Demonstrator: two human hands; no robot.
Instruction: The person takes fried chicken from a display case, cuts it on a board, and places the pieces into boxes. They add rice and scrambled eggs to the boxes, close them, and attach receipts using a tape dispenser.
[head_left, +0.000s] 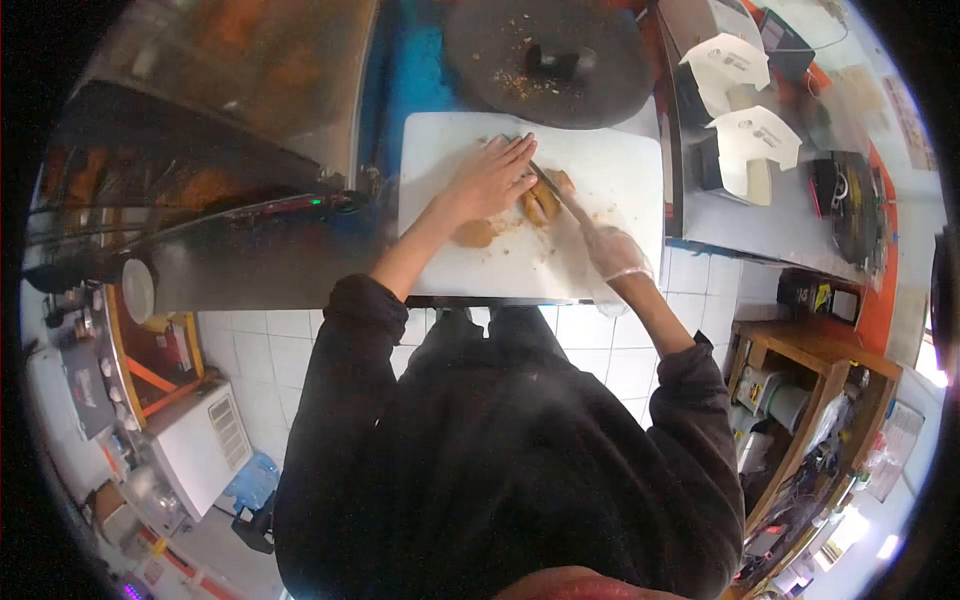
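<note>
In the head view, a white cutting board (450,270) lies in front of me with browned, bread-like food (540,208) in its middle. My right hand (617,252), in a clear plastic glove, is closed round the handle of a knife (562,190). The blade slants up and left across the food. My bare left hand (490,182) reaches over the board with its fingers stretched out, the fingertips right at the blade's far end. Below that palm lies another browned piece (475,234), partly hidden. Crumbs are scattered around the food.
Behind the board sits a round dark griddle plate (490,70) with crumbs and a dark block on it. Open white takeaway boxes (745,150) stand on the right counter. A metal appliance (290,80) takes up the left. Wooden shelves (800,400) hold containers at the lower right.
</note>
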